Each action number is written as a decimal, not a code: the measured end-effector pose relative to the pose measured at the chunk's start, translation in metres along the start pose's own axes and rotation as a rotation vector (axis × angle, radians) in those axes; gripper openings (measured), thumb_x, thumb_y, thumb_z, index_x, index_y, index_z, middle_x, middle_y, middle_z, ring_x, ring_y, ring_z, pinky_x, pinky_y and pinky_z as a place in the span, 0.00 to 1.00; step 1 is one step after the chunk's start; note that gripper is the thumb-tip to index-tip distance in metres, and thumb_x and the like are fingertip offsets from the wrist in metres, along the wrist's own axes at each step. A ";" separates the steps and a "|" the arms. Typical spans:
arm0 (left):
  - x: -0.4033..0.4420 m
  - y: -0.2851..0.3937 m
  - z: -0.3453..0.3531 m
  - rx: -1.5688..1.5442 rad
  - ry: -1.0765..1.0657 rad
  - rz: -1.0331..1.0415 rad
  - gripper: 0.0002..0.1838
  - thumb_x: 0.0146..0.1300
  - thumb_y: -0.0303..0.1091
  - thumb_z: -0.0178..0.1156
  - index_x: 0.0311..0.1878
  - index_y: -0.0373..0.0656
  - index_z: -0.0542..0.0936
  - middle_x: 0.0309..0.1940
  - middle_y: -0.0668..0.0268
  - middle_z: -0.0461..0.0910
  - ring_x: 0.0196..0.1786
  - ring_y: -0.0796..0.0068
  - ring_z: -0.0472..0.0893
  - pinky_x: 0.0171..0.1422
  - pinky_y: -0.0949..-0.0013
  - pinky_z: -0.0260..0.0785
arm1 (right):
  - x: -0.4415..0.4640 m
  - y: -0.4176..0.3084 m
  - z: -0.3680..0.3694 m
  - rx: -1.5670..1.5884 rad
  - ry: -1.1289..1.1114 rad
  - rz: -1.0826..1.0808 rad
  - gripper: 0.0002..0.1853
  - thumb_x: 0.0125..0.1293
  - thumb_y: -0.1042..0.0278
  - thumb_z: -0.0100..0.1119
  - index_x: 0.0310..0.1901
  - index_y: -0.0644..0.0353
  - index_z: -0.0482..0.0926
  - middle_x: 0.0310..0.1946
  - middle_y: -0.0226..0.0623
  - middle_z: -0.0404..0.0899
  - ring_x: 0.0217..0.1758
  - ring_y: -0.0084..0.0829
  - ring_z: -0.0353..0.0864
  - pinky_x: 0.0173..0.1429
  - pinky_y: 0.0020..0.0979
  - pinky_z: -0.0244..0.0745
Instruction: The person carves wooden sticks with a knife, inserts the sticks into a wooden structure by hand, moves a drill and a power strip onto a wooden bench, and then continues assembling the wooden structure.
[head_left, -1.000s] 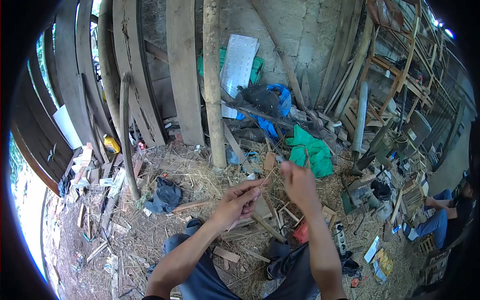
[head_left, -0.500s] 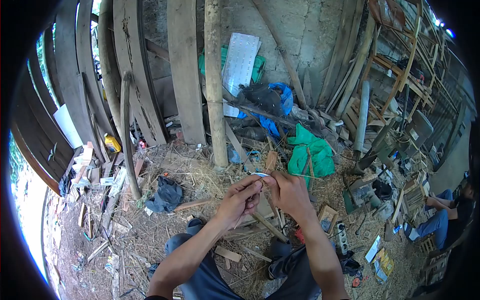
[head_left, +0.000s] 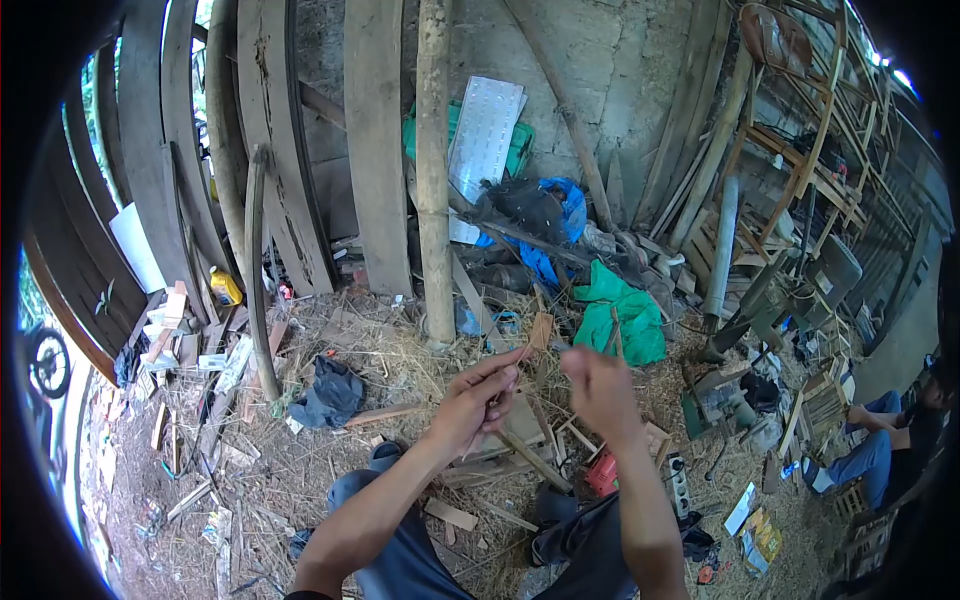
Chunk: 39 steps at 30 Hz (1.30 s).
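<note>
My left hand (head_left: pixel 472 402) is raised in the middle of the view, thumb and fingers pinched on a thin wooden stick (head_left: pixel 522 352). The stick's narrow end pokes out past the fingertips. To the right of it, my right hand (head_left: pixel 603 393) is closed in a fist and smeared by motion. A small pale sliver shows at its thumb side, too blurred to name. A gap separates the two hands, both held above my knees (head_left: pixel 400 540).
Wood scraps and straw litter the ground. A green plastic bag (head_left: pixel 620 315), a black bag (head_left: pixel 332 390) and a wooden post (head_left: pixel 433 200) stand ahead. A red object (head_left: pixel 602 474) and a power strip (head_left: pixel 680 485) lie right. A person (head_left: pixel 885 440) sits far right.
My hands were together with a whitish thin thing between them; my right hand has moved away to the right. The left hand keeps its pinch. The view has shifted slightly.
</note>
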<state>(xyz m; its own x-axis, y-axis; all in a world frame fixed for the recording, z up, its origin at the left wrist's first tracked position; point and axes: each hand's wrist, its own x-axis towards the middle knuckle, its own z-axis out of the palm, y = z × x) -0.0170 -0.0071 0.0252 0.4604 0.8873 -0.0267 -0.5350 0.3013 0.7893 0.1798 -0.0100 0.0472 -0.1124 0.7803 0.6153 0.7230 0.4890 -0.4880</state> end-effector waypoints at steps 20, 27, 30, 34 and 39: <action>0.001 -0.003 0.001 0.013 -0.009 -0.060 0.21 0.70 0.32 0.52 0.65 0.41 0.69 0.28 0.74 0.64 0.20 0.88 0.60 0.17 0.83 0.50 | -0.004 -0.001 0.017 -0.048 -0.021 -0.095 0.14 0.70 0.62 0.49 0.33 0.63 0.77 0.22 0.48 0.79 0.23 0.50 0.79 0.28 0.44 0.73; -0.005 -0.002 0.004 0.134 -0.078 -0.040 0.21 0.70 0.32 0.52 0.66 0.44 0.69 0.27 0.74 0.64 0.19 0.87 0.60 0.17 0.82 0.51 | 0.010 0.028 0.000 -0.147 0.035 0.150 0.15 0.71 0.63 0.48 0.30 0.64 0.77 0.20 0.48 0.76 0.24 0.49 0.79 0.28 0.43 0.69; -0.004 0.000 0.002 0.081 -0.052 -0.045 0.23 0.70 0.31 0.52 0.67 0.45 0.67 0.27 0.74 0.64 0.19 0.86 0.60 0.17 0.82 0.51 | 0.005 0.023 0.003 -0.060 0.045 0.111 0.15 0.71 0.62 0.48 0.31 0.64 0.77 0.20 0.49 0.76 0.24 0.50 0.78 0.28 0.43 0.69; -0.003 -0.001 0.001 0.090 -0.070 -0.059 0.25 0.69 0.30 0.50 0.69 0.45 0.64 0.25 0.73 0.62 0.19 0.86 0.59 0.17 0.82 0.50 | -0.001 -0.001 0.006 -0.020 -0.016 -0.056 0.16 0.71 0.60 0.49 0.32 0.65 0.77 0.22 0.49 0.77 0.24 0.53 0.76 0.28 0.44 0.68; -0.004 -0.002 0.002 -0.009 -0.142 -0.112 0.28 0.68 0.28 0.43 0.72 0.48 0.58 0.24 0.72 0.58 0.18 0.84 0.58 0.17 0.82 0.49 | -0.002 0.001 0.010 -0.067 -0.053 -0.075 0.16 0.70 0.60 0.50 0.32 0.65 0.77 0.23 0.49 0.77 0.25 0.53 0.76 0.29 0.45 0.68</action>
<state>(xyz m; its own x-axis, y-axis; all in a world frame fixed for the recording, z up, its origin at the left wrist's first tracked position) -0.0158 -0.0122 0.0249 0.6121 0.7903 -0.0268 -0.4810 0.3991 0.7806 0.1746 -0.0073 0.0393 -0.2025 0.7629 0.6140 0.7548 0.5211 -0.3984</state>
